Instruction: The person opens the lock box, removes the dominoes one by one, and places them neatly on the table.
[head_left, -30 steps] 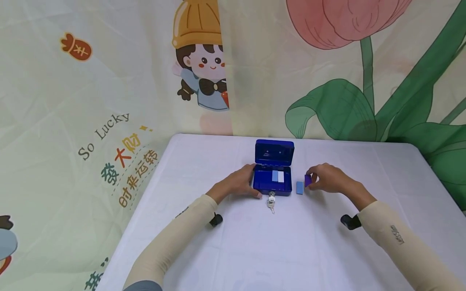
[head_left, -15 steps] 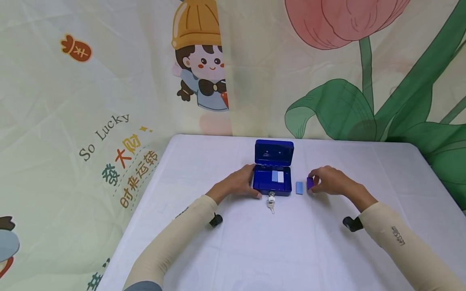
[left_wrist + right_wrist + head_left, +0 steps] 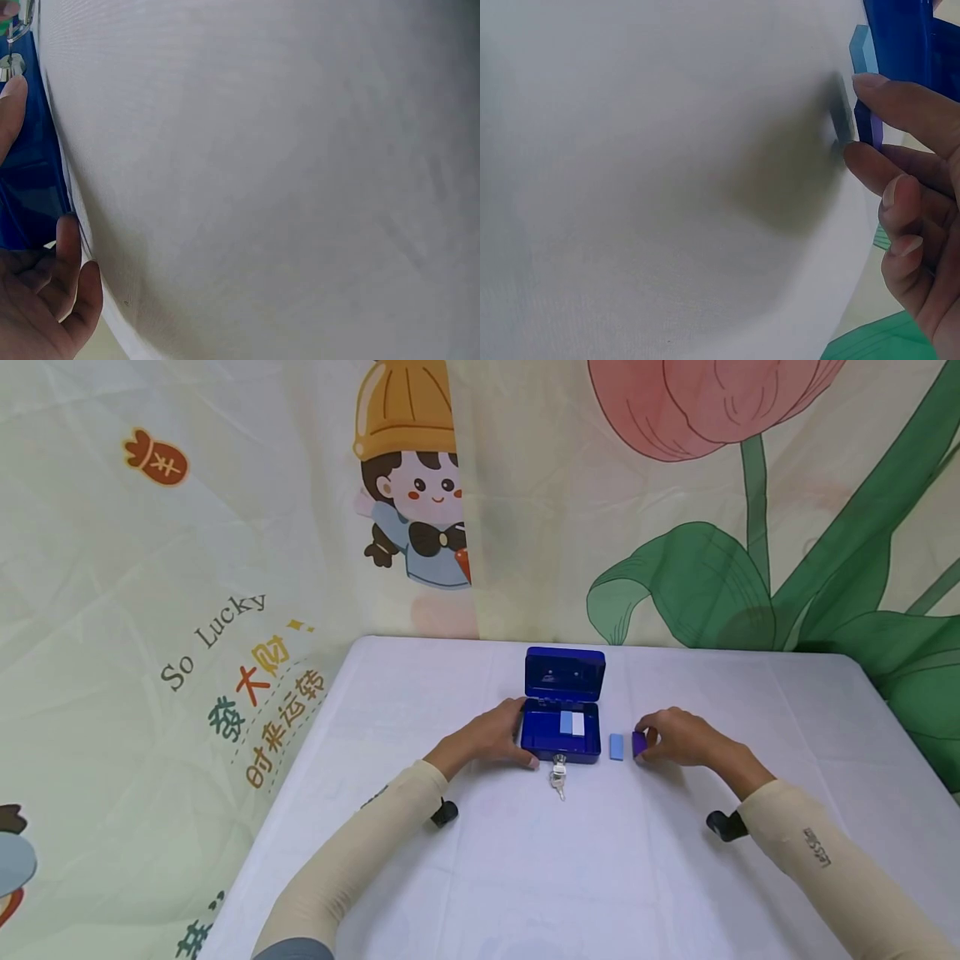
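A dark blue metal cash box [image 3: 534, 745] stands with its lid [image 3: 564, 675] raised. In it lie a light blue block [image 3: 566, 722] and a white block [image 3: 578, 724] side by side. A key hangs from the lock [image 3: 558, 770] on its front. My left hand [image 3: 495, 733] holds the box at its left side, thumb by the front corner and fingers toward the back. Between thumb and fingertips my right hand [image 3: 681, 737] pinches a small purple block [image 3: 639, 744]; whether it touches the table cannot be told. Left of it, another light blue block [image 3: 617, 747] lies on the table.
The white-covered table [image 3: 555, 877] reaches back to a printed cloth backdrop [image 3: 540, 527]. A black wrist device [image 3: 726, 824] juts from the right sleeve, and another black device [image 3: 446, 813] from the left sleeve.
My right hand has shifted slightly to the right and down toward the table with the purple block, then stayed almost still. The left hand and the box have not moved.
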The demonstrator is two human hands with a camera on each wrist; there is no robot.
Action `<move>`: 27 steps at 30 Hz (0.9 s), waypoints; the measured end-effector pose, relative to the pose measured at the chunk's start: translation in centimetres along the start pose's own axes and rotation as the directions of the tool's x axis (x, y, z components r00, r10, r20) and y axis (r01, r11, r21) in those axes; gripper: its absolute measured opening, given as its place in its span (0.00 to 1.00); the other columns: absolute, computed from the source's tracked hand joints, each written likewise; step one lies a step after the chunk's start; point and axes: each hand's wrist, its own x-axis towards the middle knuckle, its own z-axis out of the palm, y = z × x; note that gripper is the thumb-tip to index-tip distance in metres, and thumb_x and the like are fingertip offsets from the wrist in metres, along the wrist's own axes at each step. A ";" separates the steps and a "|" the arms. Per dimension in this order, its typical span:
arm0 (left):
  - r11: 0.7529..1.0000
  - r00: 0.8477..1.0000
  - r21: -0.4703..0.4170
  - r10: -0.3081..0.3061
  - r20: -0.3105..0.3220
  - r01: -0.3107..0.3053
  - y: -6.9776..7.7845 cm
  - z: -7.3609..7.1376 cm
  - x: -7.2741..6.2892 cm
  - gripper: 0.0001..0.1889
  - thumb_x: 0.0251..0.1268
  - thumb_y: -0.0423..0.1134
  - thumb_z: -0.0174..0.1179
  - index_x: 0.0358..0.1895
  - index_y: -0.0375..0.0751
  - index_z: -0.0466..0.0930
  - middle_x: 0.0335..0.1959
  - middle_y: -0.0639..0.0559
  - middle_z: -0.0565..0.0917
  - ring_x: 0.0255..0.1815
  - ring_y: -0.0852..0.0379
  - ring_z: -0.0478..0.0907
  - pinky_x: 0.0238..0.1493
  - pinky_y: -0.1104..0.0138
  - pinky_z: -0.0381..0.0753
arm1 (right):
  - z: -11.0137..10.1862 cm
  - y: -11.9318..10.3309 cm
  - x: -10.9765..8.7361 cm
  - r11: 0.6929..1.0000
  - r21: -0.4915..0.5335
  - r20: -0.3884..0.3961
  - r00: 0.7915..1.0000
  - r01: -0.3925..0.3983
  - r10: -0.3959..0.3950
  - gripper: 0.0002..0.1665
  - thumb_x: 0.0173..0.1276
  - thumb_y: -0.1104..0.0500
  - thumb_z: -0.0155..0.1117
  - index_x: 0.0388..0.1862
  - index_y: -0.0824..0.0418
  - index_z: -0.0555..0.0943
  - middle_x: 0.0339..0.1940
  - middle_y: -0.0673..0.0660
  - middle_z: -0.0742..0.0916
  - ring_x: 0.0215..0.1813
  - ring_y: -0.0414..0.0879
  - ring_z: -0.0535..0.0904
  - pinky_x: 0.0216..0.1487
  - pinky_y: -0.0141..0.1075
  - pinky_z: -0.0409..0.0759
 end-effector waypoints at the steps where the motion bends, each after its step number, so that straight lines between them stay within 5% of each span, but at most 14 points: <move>1: 1.000 1.000 0.000 0.001 -0.001 -0.001 0.0 0.0 0.0 0.64 0.42 0.60 0.80 0.80 0.43 0.49 0.67 0.42 0.71 0.69 0.48 0.70 0.74 0.52 0.66 | 0.0 0.0 0.0 1.000 0.001 0.001 1.000 -0.002 0.002 0.32 0.59 0.52 0.78 0.58 0.67 0.82 0.39 0.54 0.88 0.43 0.48 0.79 0.51 0.46 0.83; 27: 1.000 1.000 0.010 -0.017 0.000 0.017 0.0 0.2 0.1 0.64 0.42 0.61 0.79 0.80 0.45 0.48 0.69 0.43 0.70 0.70 0.48 0.69 0.75 0.52 0.65 | 0.5 0.2 0.2 1.000 0.000 0.017 1.000 -0.013 0.013 0.34 0.57 0.50 0.79 0.58 0.66 0.82 0.39 0.53 0.87 0.43 0.49 0.78 0.51 0.46 0.82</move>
